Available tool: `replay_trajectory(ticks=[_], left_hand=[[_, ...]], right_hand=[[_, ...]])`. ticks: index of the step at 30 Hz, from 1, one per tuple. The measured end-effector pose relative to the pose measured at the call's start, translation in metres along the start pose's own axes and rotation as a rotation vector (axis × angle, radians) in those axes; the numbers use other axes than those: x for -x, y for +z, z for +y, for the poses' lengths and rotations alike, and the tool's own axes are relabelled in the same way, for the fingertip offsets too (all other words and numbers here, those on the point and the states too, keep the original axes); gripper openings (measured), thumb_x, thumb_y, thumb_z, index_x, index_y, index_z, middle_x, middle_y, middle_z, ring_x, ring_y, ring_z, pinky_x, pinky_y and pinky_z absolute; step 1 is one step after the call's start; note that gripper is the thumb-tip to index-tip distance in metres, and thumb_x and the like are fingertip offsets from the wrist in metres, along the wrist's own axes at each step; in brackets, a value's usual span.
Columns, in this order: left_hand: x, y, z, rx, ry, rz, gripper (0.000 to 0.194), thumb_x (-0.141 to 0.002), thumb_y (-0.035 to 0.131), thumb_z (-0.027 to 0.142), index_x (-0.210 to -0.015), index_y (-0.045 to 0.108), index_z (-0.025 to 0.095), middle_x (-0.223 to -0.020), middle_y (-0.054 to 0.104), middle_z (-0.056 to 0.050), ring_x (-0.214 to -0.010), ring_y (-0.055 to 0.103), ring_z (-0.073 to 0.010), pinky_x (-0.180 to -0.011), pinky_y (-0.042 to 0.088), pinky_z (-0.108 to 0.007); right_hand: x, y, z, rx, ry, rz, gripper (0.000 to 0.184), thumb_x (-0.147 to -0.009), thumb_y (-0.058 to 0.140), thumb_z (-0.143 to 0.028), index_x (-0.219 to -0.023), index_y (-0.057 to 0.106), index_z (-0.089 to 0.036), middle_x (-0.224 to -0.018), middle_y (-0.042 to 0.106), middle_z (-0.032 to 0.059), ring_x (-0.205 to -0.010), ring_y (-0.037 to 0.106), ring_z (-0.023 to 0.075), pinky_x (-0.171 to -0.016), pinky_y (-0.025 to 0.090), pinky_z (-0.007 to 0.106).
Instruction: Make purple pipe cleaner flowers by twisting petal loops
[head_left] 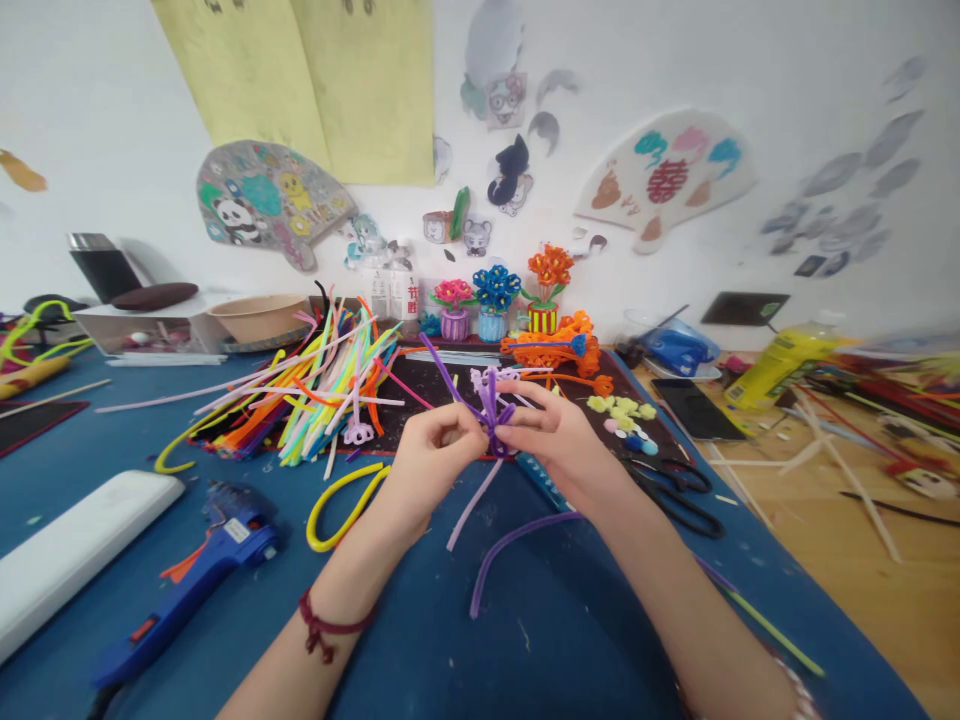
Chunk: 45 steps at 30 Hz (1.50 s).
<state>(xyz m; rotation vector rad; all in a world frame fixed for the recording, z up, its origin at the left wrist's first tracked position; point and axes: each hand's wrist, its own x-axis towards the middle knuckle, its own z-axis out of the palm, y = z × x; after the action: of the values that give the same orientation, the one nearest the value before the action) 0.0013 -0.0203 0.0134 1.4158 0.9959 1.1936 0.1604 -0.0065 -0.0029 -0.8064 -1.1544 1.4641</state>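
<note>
Head view: purple stems [491,415], one bunch, stood between both hands by the near edge of a black mat [397,420]. Left hand [439,450] had thumb and fingertips pinched together on the bunch; right hand [566,440] gripped its other side. Around lay a glue gun [225,548], scissors [667,482], and a heap of coloured stems [345,370].

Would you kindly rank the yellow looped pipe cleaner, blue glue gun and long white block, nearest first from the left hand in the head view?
1. Yellow looped pipe cleaner, immediately left.
2. Blue glue gun, farther left.
3. Long white block, leftmost.
</note>
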Motion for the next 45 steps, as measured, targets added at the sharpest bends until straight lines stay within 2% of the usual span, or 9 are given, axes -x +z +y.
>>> replay_trajectory(ticks=[9,14,19,22,25,28,32,40,45], left_hand=[[-0.001,-0.002,-0.004,-0.012,0.010,-0.016,0.022,-0.070,0.067,0.026,-0.057,0.053,0.015,-0.056,0.046,0.004,-0.055,0.038,-0.0086,-0.052,0.027,-0.022],[-0.002,0.001,-0.004,-0.016,-0.014,0.054,0.024,-0.077,0.066,0.035,-0.068,0.056,0.015,-0.054,0.044,0.006,-0.047,0.031,-0.0055,-0.044,0.022,-0.019],[-0.002,0.003,-0.008,0.032,-0.083,0.014,0.027,-0.079,0.064,0.041,-0.074,0.055,0.016,-0.053,0.048,0.006,-0.039,0.033,-0.0041,-0.038,0.023,-0.017],[-0.002,0.003,-0.007,0.056,-0.060,0.023,0.025,-0.078,0.066,0.038,-0.075,0.055,0.017,-0.053,0.051,0.006,-0.038,0.037,-0.0046,-0.036,0.027,-0.016],[-0.002,0.002,-0.006,0.051,-0.026,0.038,0.025,-0.080,0.065,0.038,-0.074,0.055,0.016,-0.054,0.052,0.005,-0.038,0.038,-0.0044,-0.036,0.029,-0.016],[-0.003,0.001,-0.006,0.044,-0.010,0.034,0.026,-0.081,0.064,0.038,-0.072,0.055,0.015,-0.055,0.052,0.005,-0.038,0.038,-0.0041,-0.036,0.030,-0.017],[-0.002,0.001,-0.008,0.063,-0.012,0.017,0.025,-0.082,0.064,0.036,-0.072,0.055,0.015,-0.056,0.052,0.004,-0.039,0.038,-0.0040,-0.036,0.031,-0.016],[0.001,0.001,-0.005,0.037,-0.030,-0.021,0.024,-0.085,0.060,0.035,-0.074,0.051,0.016,-0.052,0.054,0.005,-0.035,0.035,-0.0028,-0.034,0.026,-0.015],[0.000,-0.001,-0.004,-0.005,-0.008,-0.054,0.023,-0.085,0.060,0.035,-0.076,0.051,0.016,-0.053,0.055,0.005,-0.035,0.037,-0.0028,-0.034,0.026,-0.014]], right_hand=[[0.001,0.002,0.000,0.000,-0.038,0.028,0.054,-0.060,0.084,-0.022,-0.108,0.060,-0.023,-0.064,0.061,-0.0064,-0.057,0.054,0.0107,-0.061,0.041,0.025],[0.003,0.005,-0.002,0.041,-0.148,0.088,0.054,-0.059,0.083,-0.020,-0.106,0.056,-0.025,-0.064,0.061,-0.0071,-0.057,0.054,0.0110,-0.059,0.043,0.025],[0.001,0.008,0.000,0.136,-0.238,0.104,0.049,-0.062,0.082,-0.022,-0.105,0.057,-0.025,-0.066,0.062,-0.0060,-0.060,0.057,0.0124,-0.062,0.045,0.026],[0.000,0.006,0.001,0.180,-0.224,0.099,0.044,-0.063,0.082,-0.024,-0.101,0.061,-0.024,-0.064,0.062,-0.0056,-0.060,0.058,0.0132,-0.063,0.046,0.027],[-0.001,0.002,0.001,0.197,-0.140,0.100,0.033,-0.065,0.081,-0.031,-0.092,0.067,-0.021,-0.061,0.063,-0.0039,-0.057,0.058,0.0134,-0.061,0.046,0.027],[0.000,-0.003,-0.001,0.185,-0.017,0.013,0.027,-0.070,0.078,-0.039,-0.082,0.070,-0.017,-0.066,0.068,0.0009,-0.061,0.063,0.0150,-0.064,0.049,0.030],[0.002,-0.006,-0.004,0.178,0.087,-0.146,0.030,-0.077,0.072,-0.045,-0.080,0.071,-0.014,-0.075,0.072,0.0058,-0.067,0.066,0.0154,-0.069,0.051,0.031],[0.004,-0.004,-0.010,0.227,-0.004,-0.234,0.026,-0.079,0.070,-0.041,-0.077,0.072,-0.015,-0.072,0.069,0.0030,-0.065,0.062,0.0138,-0.066,0.051,0.029],[0.004,-0.008,-0.012,0.236,0.002,-0.293,0.029,-0.080,0.070,-0.041,-0.089,0.074,-0.014,-0.079,0.072,0.0055,-0.068,0.063,0.0146,-0.068,0.051,0.029]])
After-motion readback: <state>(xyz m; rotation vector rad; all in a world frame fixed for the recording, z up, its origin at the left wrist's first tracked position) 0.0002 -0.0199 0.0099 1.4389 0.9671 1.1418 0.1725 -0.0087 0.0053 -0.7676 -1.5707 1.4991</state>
